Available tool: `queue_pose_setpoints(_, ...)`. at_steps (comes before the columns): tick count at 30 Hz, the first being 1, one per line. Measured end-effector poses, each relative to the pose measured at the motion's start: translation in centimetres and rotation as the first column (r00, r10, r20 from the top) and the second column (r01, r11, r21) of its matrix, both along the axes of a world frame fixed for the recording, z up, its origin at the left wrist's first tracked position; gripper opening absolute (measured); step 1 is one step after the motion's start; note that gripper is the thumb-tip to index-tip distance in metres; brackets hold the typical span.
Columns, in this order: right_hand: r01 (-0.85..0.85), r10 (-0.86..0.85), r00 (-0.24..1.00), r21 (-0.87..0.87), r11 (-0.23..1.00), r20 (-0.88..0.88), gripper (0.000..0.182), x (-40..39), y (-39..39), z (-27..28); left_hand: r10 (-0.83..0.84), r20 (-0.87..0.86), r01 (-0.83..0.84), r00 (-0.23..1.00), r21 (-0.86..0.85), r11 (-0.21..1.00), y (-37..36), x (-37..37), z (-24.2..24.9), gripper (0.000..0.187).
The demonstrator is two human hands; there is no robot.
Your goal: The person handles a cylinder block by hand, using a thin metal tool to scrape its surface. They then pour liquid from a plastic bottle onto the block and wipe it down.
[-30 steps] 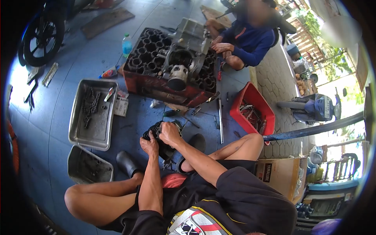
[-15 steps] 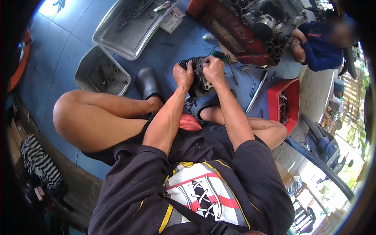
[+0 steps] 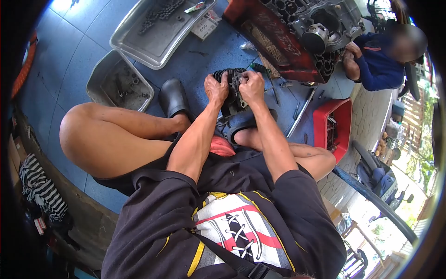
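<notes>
A dark, finned engine part stands over the blue floor between my feet. My left hand is closed round its left side, with the thumb up along the fins. On its right side my right hand is closed with bent fingers at the upper edge. Whether those fingers pinch something small on the part is hidden. Just right of my right hand lies a screwdriver with a green handle.
A metal tray and a grey bin hold parts at upper left. A red crate bears engine parts. Long metal tools lie beside a red container. Another person sits at upper right.
The whole view has shifted slightly. Both hands stay on the engine part, which looks a little more upright, and my right hand has turned slightly.
</notes>
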State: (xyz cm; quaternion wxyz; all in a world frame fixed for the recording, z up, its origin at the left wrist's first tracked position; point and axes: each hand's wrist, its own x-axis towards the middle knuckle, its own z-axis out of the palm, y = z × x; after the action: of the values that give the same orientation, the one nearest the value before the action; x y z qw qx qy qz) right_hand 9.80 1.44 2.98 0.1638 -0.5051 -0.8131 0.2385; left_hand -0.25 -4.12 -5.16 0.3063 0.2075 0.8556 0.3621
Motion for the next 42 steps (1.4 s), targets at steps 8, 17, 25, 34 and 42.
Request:
queue_pose_setpoints(8,0.019,-0.019,0.999,-0.014,1.000,0.031,0.011,0.0,0.1,0.0,-0.020,0.057,0.022,0.998,-0.026,0.999,0.1,0.1,0.3,0.066)
queue_pose_setpoints(17,0.176,-0.179,0.984,-0.148,0.973,-0.007,0.017,-0.2,1.1,1.5,0.028,0.061,-0.029,0.998,0.010,1.000,0.3,0.2,-0.7,0.068)
queue_pose_setpoints(25,0.175,-0.123,0.943,-0.145,0.974,0.309,0.023,-1.5,2.0,2.1,0.031,0.028,-0.031,0.999,-0.001,1.000,0.1,0.5,-0.2,0.064)
queue_pose_setpoints(34,0.138,-0.136,0.978,0.000,0.990,0.156,0.019,-1.5,0.3,1.4,0.012,0.054,-0.011,0.998,-0.021,1.000,0.5,0.1,0.2,0.063)
queue_pose_setpoints(42,-0.179,0.174,0.984,0.132,0.975,0.044,0.013,0.6,-1.3,1.4,0.022,0.159,-0.006,0.987,-0.099,0.995,1.3,-1.7,0.5,0.071)
